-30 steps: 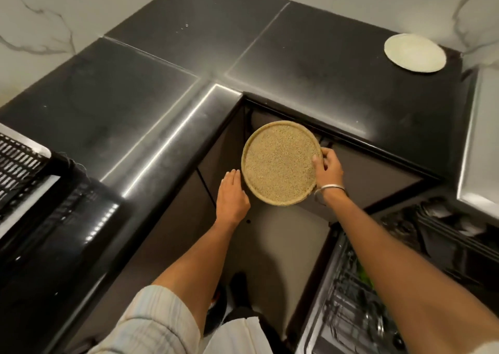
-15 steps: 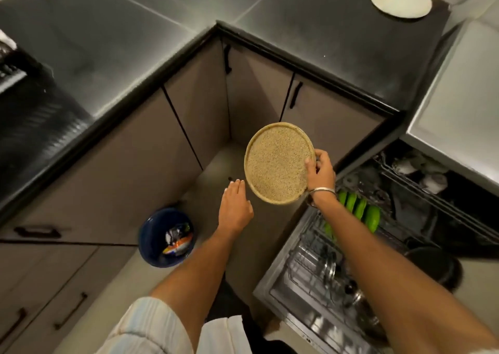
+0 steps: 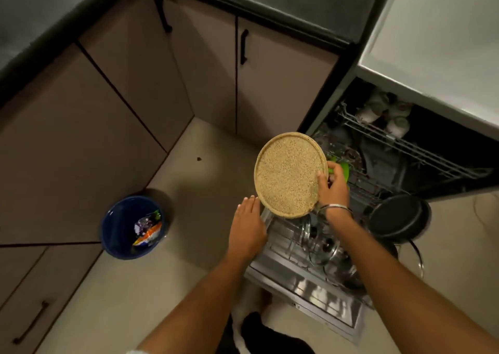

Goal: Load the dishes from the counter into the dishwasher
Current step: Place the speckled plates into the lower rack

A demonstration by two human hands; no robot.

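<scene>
I was carrying the speckled plate [image 3: 289, 174] toward the dishwasher rack [image 3: 318, 243], my right hand [image 3: 332, 185] pinching its rim, my left hand [image 3: 247, 224] flat beside; next I needed a free slot.

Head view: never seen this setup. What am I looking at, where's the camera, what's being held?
No robot here: a person wears a wide-angle camera on the head, looking down at their own two hands. The right hand grips the edge of a round speckled plate, held over the open dishwasher. The left hand is flat and open beside the plate's lower rim; contact is unclear. The lower rack already holds glass lids, green items and a black pan. A blue bin with wrappers stands on the floor.
</scene>
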